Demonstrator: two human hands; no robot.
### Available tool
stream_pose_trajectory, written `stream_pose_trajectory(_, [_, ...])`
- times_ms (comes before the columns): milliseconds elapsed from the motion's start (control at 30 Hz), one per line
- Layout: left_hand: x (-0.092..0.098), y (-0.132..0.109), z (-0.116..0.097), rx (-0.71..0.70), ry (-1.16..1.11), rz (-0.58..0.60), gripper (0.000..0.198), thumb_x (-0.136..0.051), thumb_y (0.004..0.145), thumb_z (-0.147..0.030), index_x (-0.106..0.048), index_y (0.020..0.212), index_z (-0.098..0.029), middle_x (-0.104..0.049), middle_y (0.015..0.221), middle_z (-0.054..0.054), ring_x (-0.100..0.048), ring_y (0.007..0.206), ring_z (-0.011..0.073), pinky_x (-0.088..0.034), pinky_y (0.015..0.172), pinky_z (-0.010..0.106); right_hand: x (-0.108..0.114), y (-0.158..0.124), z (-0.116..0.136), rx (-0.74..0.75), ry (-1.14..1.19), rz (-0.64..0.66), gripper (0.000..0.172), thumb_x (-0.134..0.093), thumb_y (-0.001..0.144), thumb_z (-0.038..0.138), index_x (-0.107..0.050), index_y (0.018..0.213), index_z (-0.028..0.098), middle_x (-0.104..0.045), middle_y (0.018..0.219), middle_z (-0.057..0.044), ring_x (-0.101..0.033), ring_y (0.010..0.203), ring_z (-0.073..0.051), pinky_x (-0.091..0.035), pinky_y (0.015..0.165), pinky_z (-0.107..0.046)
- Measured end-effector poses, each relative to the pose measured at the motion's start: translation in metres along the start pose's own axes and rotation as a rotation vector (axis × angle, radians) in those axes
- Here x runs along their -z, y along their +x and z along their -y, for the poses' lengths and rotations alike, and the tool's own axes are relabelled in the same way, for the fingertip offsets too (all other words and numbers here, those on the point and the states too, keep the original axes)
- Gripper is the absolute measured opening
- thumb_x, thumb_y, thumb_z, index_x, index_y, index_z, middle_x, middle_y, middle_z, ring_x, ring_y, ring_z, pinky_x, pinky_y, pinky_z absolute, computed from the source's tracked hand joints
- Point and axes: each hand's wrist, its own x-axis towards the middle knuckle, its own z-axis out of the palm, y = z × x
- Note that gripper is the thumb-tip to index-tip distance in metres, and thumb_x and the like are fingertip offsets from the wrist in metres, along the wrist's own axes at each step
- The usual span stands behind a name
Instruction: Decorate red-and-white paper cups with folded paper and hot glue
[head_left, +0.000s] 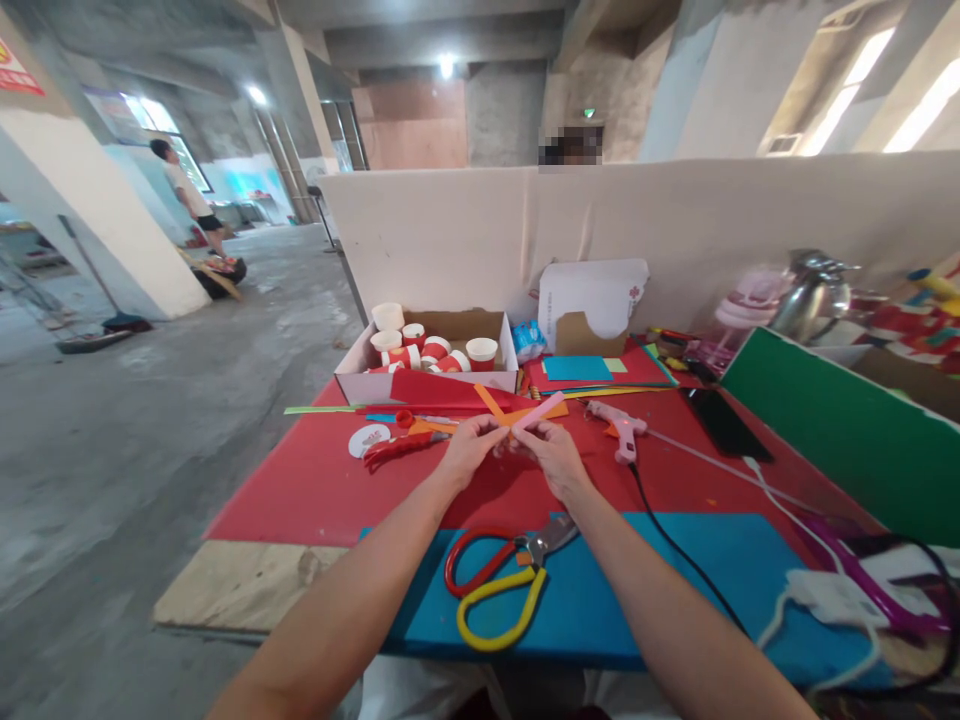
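Both my hands meet over the red sheet (pixel 315 480) at the middle of the table. My left hand (pixel 471 447) pinches crossed orange paper strips (pixel 501 408). My right hand (pixel 553 450) pinches a pink paper strip (pixel 538 411) where it joins them. Red and yellow handled scissors (pixel 499 580) lie on the blue sheet (pixel 660 590) below my wrists. A pink glue gun (pixel 621 428) rests just right of my right hand.
A cardboard box (pixel 360 375) of red and white paper cups stands behind. A black phone (pixel 724 423), bottles, a green board (pixel 847 435) and cables fill the right side. A person stands far off at left (pixel 187 195). White partition (pixel 675 215) at the back.
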Motion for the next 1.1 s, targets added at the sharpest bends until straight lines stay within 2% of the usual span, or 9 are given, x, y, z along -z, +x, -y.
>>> stream_pose_trajectory(233, [0.0003,0.0004,-0.0007,-0.017,0.028,0.009,0.025,-0.070,0.064,-0.035,-0.059,0.062,-0.012,-0.057,0.055,0.000,-0.048,0.050,0.0083,-0.037,0.052,0.022,0.0038,-0.0014,0.0083,0.024,-0.147,0.074,0.034,-0.079,0.052,0.042,-0.066,0.065,0.014,-0.065,0.057,-0.001,-0.057,0.053,-0.012,-0.050,0.058,-0.026])
stream_pose_trajectory(500, [-0.0020,-0.0007,-0.0034,-0.029,0.009,0.018,0.028,-0.070,0.064,-0.039,-0.057,0.061,-0.014,-0.057,0.054,0.000,-0.046,0.049,0.0082,-0.036,0.051,0.022,0.0028,0.0001,0.0061,0.051,-0.122,0.024,0.027,-0.078,0.052,0.038,-0.067,0.062,0.015,-0.066,0.057,-0.001,-0.058,0.052,-0.013,-0.051,0.058,-0.026])
stream_pose_trajectory(700, [-0.0016,0.0004,-0.0024,-0.022,0.025,-0.014,0.027,-0.072,0.062,-0.036,-0.056,0.060,-0.014,-0.056,0.052,-0.002,-0.046,0.047,0.0078,-0.036,0.051,0.022,0.0052,0.0002,0.0093,0.013,-0.136,0.075,0.025,-0.078,0.053,0.037,-0.068,0.062,0.015,-0.067,0.058,-0.002,-0.060,0.054,-0.014,-0.052,0.063,-0.028])
stream_pose_trajectory(867, [-0.0023,0.0000,-0.0019,-0.032,-0.003,0.022,0.030,-0.070,0.065,-0.040,-0.057,0.065,-0.014,-0.058,0.056,-0.001,-0.047,0.048,0.0077,-0.037,0.052,0.023,0.0037,0.0020,0.0062,0.087,-0.151,0.032,0.027,-0.076,0.054,0.040,-0.067,0.058,0.015,-0.066,0.056,-0.002,-0.059,0.053,-0.014,-0.050,0.061,-0.028])
stream_pose_trajectory(1100, [-0.0033,0.0006,-0.0003,-0.030,0.013,0.013,0.029,-0.073,0.062,-0.037,-0.055,0.065,-0.014,-0.057,0.056,-0.002,-0.047,0.048,0.0069,-0.038,0.051,0.021,0.0038,0.0038,0.0013,0.130,-0.174,0.013,0.029,-0.077,0.054,0.041,-0.067,0.059,0.015,-0.067,0.057,-0.003,-0.059,0.054,-0.015,-0.049,0.060,-0.027])
